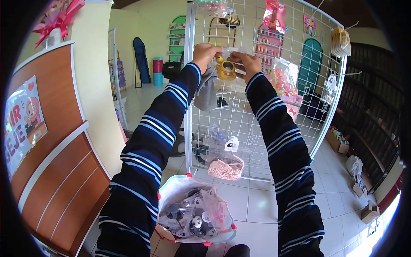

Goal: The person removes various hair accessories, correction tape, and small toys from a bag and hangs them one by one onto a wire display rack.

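Both arms reach up to the wire grid rack (252, 107). A small yellow item (226, 70) with a dark round middle hangs in clear plastic between my hands. My left hand (206, 55) is closed, its fingertips pinching the plastic on the left side. Thumb and fingers of my right hand (248, 63) pinch the packet's upper right edge. Below my left wrist hangs a grey cloth item (206, 93); how it is held up is hidden. Lower on the grid is a clear packet with a pink knotted fabric piece (226, 168).
On the floor before me a big open bag (165, 188) holds several plastic-wrapped items, one with a panda face (198, 222). A wooden counter (55, 171) stands at left. Metal hooks stick out of the grid, with yellow packets (341, 42) at upper right. Cardboard boxes (369, 212) lie at right.
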### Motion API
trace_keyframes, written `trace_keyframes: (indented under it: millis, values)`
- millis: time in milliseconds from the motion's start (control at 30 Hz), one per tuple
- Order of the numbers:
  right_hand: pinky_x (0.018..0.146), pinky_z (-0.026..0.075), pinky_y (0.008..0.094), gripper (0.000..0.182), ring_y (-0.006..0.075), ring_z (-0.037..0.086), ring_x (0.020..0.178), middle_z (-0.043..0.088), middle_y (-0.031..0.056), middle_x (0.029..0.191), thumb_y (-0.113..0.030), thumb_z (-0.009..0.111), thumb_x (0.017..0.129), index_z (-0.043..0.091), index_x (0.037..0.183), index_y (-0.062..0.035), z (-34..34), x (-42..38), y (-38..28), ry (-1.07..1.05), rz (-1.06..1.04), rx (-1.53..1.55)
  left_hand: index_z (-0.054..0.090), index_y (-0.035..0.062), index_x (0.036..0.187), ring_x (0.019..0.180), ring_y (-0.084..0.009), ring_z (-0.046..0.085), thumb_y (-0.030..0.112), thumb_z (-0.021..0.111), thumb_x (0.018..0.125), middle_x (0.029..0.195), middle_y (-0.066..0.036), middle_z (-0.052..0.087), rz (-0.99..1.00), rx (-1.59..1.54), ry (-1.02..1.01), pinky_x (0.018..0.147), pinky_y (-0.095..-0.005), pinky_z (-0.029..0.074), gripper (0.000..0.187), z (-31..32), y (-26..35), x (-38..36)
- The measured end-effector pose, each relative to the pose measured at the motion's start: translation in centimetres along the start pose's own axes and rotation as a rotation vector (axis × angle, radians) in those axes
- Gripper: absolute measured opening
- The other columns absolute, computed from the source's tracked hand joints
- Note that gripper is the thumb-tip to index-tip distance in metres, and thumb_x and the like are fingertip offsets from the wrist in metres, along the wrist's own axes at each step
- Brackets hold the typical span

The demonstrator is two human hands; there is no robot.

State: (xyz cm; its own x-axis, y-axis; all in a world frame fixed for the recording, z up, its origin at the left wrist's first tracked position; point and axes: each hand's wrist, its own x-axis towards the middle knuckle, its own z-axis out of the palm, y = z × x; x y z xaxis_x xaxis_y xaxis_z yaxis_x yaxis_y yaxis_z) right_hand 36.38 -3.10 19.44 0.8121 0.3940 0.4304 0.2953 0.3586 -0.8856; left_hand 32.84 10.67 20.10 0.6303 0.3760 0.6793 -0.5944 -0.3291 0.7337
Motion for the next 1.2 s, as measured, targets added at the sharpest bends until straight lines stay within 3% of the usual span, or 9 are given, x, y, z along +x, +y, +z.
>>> trace_keyframes:
  millis: [367,433,600,933,1000,1067,1100,1167,1200]
  values:
    - [0.057,0.044,0.0367,0.012,0.0207,0.058,0.063,0.060,0.0088,0.069,-0.010,0.055,0.070,0.056,0.076,0.0003,0.5,1.5,-0.3,0.072,-0.029,0.052,0.062,0.0040,0.068,0.060,-0.0090,0.049,0.018,0.061,0.064,0.067,-0.001,0.059,-0.103,-0.025,0.019,0.048,-0.0225,0.031,0.014,0.6,-0.5,2.4]
    - [0.054,0.045,0.0350,0.013,0.0203,0.058,0.062,0.059,0.0083,0.068,-0.010,0.055,0.070,0.057,0.077,0.0008,0.9,2.0,0.1,0.115,-0.074,0.022,0.062,0.0040,0.068,0.060,-0.0085,0.048,0.018,0.060,0.064,0.067,-0.001,0.058,-0.028,0.153,0.067,0.049,-0.0225,0.031,0.014,0.5,-1.8,3.6]
    - [0.051,0.046,0.0285,0.017,0.0173,0.059,0.063,0.060,0.0081,0.069,-0.012,0.054,0.071,0.057,0.078,0.0022,0.9,0.2,0.6,0.078,-0.198,-0.061,0.062,0.0031,0.069,0.060,-0.0078,0.048,0.019,0.058,0.067,0.068,-0.001,0.059,0.057,0.057,-0.042,0.050,-0.0215,0.032,0.016,-0.4,-0.9,0.9]
    - [0.051,0.047,0.0290,0.016,0.0172,0.059,0.062,0.060,0.0069,0.070,-0.012,0.056,0.070,0.057,0.076,0.0025,0.3,0.3,1.0,0.087,-0.198,-0.089,0.062,0.0014,0.067,0.054,-0.0091,0.050,0.021,0.060,0.066,0.063,-0.003,0.060,0.155,0.150,0.037,0.047,-0.0218,0.036,0.019,0.4,-2.0,0.6]
    - [0.052,0.048,0.0303,0.013,0.0170,0.059,0.062,0.060,0.0072,0.070,-0.010,0.056,0.069,0.058,0.073,0.0023,0.2,1.4,1.8,0.171,-0.192,-0.122,0.062,0.0028,0.064,0.057,-0.0147,0.055,0.030,0.061,0.065,0.061,-0.007,0.060,0.211,0.356,0.119,0.052,-0.0262,0.040,0.027,0.7,-3.0,1.6]
    - [0.056,0.048,0.0353,0.017,0.0193,0.059,0.066,0.061,0.0084,0.071,-0.016,0.059,0.066,0.060,0.074,-0.0002,-0.3,3.4,3.3,0.194,-0.320,-0.230,0.062,0.0038,0.068,0.067,-0.0258,0.059,0.040,0.061,0.061,0.067,-0.014,0.060,0.254,0.605,0.232,0.059,-0.0341,0.046,0.036,0.6,-3.8,2.7]
    - [0.061,0.047,0.0410,0.027,0.0210,0.059,0.067,0.061,0.0090,0.069,-0.029,0.059,0.066,0.062,0.077,-0.0044,-3.2,10.9,6.3,0.321,-0.506,-0.674,0.062,0.0048,0.070,0.066,-0.0264,0.058,0.044,0.061,0.061,0.073,-0.014,0.060,0.162,0.642,0.328,0.058,-0.0347,0.045,0.040,0.6,-2.8,1.8]
    - [0.061,0.046,0.0395,0.027,0.0205,0.057,0.067,0.058,0.0096,0.072,-0.027,0.059,0.067,0.058,0.081,-0.0035,-4.1,13.5,7.2,0.331,-0.609,-0.998,0.055,-0.0025,0.067,0.054,-0.0286,0.054,0.030,0.060,0.068,0.057,-0.013,0.055,0.403,0.483,0.518,0.054,-0.0360,0.042,0.033,-0.6,-0.5,-1.1]
    - [0.061,0.046,0.0387,0.028,0.0203,0.055,0.067,0.057,0.0099,0.073,-0.026,0.059,0.068,0.056,0.083,-0.0030,-4.4,14.6,7.5,0.328,-0.660,-1.115,0.055,-0.0036,0.061,0.060,-0.0307,0.056,0.029,0.061,0.066,0.059,-0.018,0.056,0.436,0.310,0.402,0.055,-0.0371,0.041,0.034,-2.4,0.2,-3.7]
